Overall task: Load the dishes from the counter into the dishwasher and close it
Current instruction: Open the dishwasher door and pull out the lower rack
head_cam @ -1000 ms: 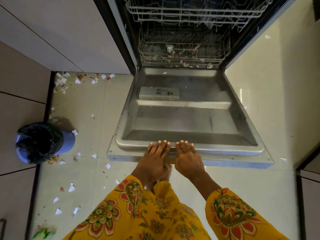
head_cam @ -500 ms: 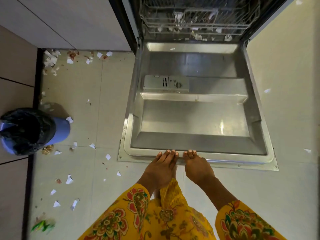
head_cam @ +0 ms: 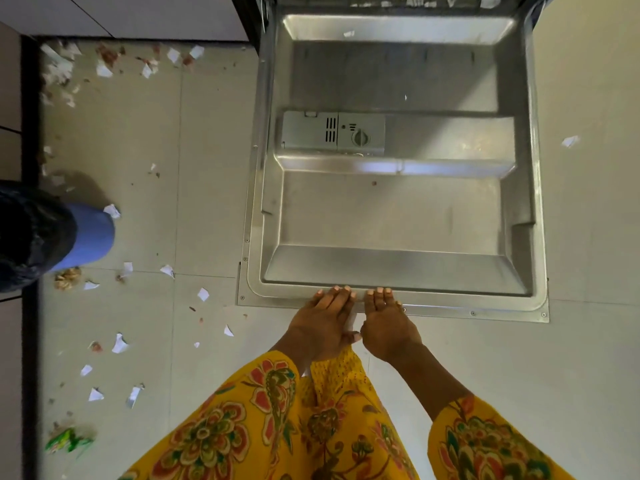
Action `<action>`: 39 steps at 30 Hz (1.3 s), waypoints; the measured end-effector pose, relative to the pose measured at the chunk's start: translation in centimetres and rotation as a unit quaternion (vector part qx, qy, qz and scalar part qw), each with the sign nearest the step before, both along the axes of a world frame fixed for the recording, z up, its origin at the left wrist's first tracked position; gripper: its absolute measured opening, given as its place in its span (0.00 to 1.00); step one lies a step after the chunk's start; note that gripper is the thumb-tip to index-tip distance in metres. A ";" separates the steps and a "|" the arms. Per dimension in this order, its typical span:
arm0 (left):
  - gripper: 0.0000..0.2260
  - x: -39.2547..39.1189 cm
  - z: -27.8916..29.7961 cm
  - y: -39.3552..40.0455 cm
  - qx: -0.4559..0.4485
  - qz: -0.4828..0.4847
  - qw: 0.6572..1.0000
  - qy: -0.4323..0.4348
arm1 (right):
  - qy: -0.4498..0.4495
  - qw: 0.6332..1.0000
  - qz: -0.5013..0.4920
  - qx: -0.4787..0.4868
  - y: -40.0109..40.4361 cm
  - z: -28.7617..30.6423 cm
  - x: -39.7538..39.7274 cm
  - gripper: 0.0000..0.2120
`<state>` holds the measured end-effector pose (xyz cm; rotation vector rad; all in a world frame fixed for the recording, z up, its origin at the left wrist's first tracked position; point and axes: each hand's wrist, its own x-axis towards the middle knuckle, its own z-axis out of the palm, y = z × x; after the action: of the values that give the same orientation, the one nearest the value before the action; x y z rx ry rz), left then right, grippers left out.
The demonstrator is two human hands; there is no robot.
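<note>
The dishwasher door (head_cam: 398, 216) lies open and flat in front of me, its steel inner side facing up. The detergent dispenser (head_cam: 332, 135) sits on it at mid left. My left hand (head_cam: 325, 320) and my right hand (head_cam: 386, 323) rest side by side on the door's near rim, fingers straight over the edge and pointing toward the machine. Neither hand holds a dish. Only a sliver of the lower rack (head_cam: 415, 0) shows at the top edge. No dishes or counter are in view.
A blue bin with a black bag (head_cam: 52, 233) stands on the floor at the left. Paper scraps and food bits (head_cam: 104, 64) litter the tiles left of the door. Cabinet fronts (head_cam: 138, 12) run along the upper left.
The view has tilted further down, so the racks have slid out at the top and the door looks flatter. Both hands have stayed on the door's near rim.
</note>
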<state>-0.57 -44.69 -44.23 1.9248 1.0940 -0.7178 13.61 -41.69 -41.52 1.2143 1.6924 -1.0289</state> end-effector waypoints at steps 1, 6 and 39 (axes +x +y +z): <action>0.38 0.1 -0.3 0.0 -0.007 0.000 1.000 0.008 | -0.001 1.000 -0.002 -0.008 0.1 -0.2 0.0 0.33; 0.31 0.2 -0.8 0.5 -0.020 -0.004 0.999 0.038 | 0.003 0.999 -0.003 -0.032 0.7 -1.3 0.5 0.30; 0.12 -2.5 18.3 30.7 0.211 0.273 0.938 -0.030 | 0.063 0.960 -0.030 0.270 31.9 15.5 -1.8 0.13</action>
<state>-3.04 -13.96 -25.96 1.8204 1.7508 -0.1151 11.85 -9.77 -26.06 1.5748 2.1330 -0.7043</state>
